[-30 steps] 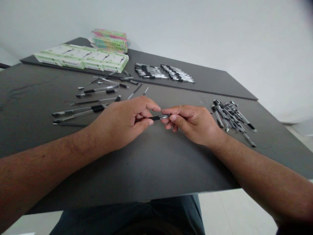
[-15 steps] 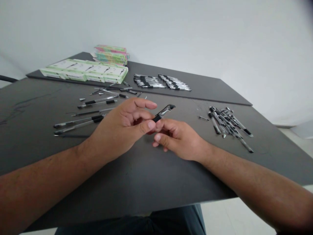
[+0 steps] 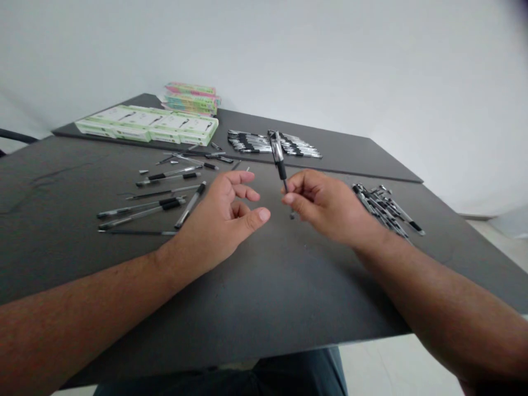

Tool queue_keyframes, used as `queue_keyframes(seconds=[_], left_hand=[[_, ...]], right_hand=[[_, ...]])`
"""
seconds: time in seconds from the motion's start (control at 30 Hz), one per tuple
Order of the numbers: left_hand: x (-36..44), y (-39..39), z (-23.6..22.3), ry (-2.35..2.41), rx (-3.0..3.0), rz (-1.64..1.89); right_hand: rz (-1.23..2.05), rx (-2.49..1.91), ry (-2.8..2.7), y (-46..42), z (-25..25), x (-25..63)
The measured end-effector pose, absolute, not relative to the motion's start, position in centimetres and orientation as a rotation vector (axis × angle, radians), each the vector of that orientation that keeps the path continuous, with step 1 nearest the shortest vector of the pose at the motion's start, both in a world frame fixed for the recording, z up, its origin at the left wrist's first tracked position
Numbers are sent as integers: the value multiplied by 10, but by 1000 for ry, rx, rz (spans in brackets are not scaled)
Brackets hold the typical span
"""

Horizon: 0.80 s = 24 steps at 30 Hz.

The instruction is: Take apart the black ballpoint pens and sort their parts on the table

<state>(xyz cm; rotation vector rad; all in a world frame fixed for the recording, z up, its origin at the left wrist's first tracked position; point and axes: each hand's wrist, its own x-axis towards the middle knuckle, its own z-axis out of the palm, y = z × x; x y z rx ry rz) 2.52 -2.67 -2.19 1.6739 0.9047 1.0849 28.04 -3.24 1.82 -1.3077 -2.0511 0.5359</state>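
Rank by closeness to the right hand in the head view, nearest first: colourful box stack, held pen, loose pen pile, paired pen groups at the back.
1. Held pen: pinched in the right hand.
2. Loose pen pile: to the right.
3. Paired pen groups: back, near the middle.
4. Colourful box stack: back left.

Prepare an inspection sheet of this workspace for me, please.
Surface: dark grey tabletop, with a grey board along its far side.
Job's things: clear-and-black plastic pen, held nearly upright; two groups of similar pens on the board.
Clutter: loose clear-and-black pens and parts at left; jumbled heap of pens at right.
Grips: left grip open, nothing visibly held; right grip pinching the pen near its lower end.
Cables: none certain; black curved strip at left edge unidentifiable.
Surroundings: green-and-white cardboard boxes, stacked multicoloured cartons, pale wall, pale floor.
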Motion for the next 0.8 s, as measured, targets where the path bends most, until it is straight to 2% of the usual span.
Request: queue_keyframes(seconds=[0.1,0.17,0.27,0.37,0.8], left_hand=[[22,-24,-32,882,1819,1003],[20,-25,-34,843,1925,955],[19,-26,-31,814,2056,880],[17,-25,-28,814,2126,841],[13,-23,-28,813,2182,807]], right_hand=[[3,-1669,-2114,17,41,327],[-205,-1830,-2186,56,42,356],[-287,-2101,-2342,105,29,385],[-296,-2189,-2358,132,13,396],[-330,-2237,-2246,166,-8,382]])
